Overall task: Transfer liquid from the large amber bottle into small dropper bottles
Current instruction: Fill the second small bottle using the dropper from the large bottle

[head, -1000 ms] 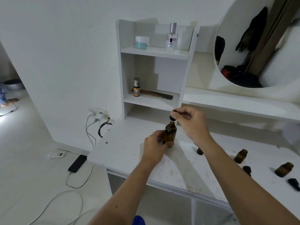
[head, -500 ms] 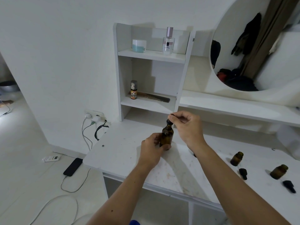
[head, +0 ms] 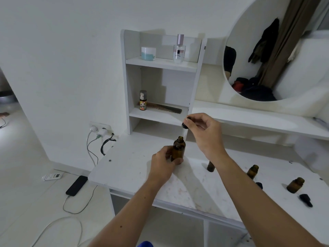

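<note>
Fingers [head: 191, 122] pinch black cap [head: 184, 126] above amber bottle [head: 178, 150] gripped by left hand [head: 164, 164]

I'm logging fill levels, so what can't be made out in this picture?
- Liquid level in the held amber bottle: dark glass, left hand covers its base.
- Small bottle behind the right forearm: top hidden.
- Dropper pipette under the cap: right hand hides it.
</note>
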